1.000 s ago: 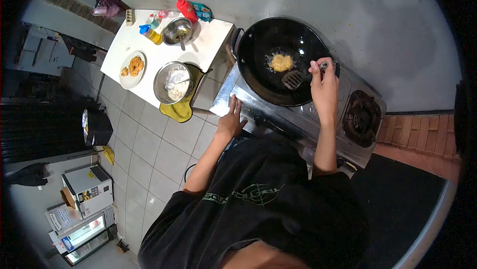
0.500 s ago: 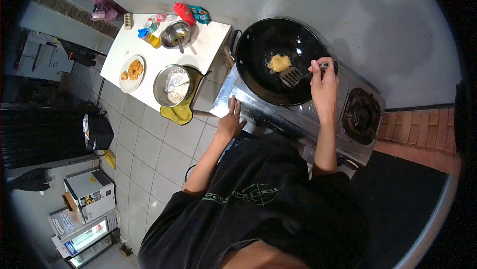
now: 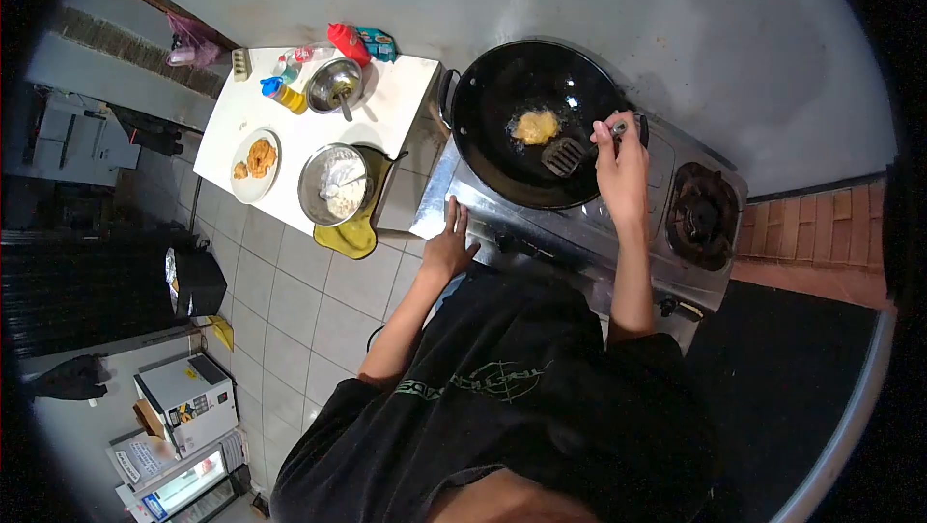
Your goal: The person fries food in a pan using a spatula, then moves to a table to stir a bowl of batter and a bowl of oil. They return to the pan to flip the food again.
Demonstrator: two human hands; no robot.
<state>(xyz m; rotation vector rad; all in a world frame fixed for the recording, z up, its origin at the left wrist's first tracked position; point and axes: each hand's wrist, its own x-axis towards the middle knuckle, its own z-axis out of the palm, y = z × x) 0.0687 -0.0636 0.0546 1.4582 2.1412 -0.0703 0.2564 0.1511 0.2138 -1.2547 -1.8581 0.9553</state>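
Observation:
In the head view, my right hand (image 3: 623, 156) is closed round the handle of a slotted spatula (image 3: 562, 157). The spatula's blade is inside a large black wok (image 3: 492, 161), just below and right of a golden battered piece (image 3: 535, 128) frying in bubbling oil. Whether blade and piece touch is hard to tell. My left hand (image 3: 450, 245) rests with fingers stretched out on the front left corner of the metal gas stove (image 3: 541, 233). It holds nothing.
Left of the stove, a white table (image 3: 290, 137) bears a plate (image 3: 253, 193) of fried pieces, a bowl of flour (image 3: 307, 197), a smaller metal bowl (image 3: 319, 98), and a red bottle (image 3: 349, 44). A yellow cloth (image 3: 355, 241) hangs over its edge. A second burner (image 3: 700, 219) is at the right.
The spatula blade has tilted and shifted slightly down in the wok beside the frying piece. The whole view has moved a little. My left hand stays on the stove corner.

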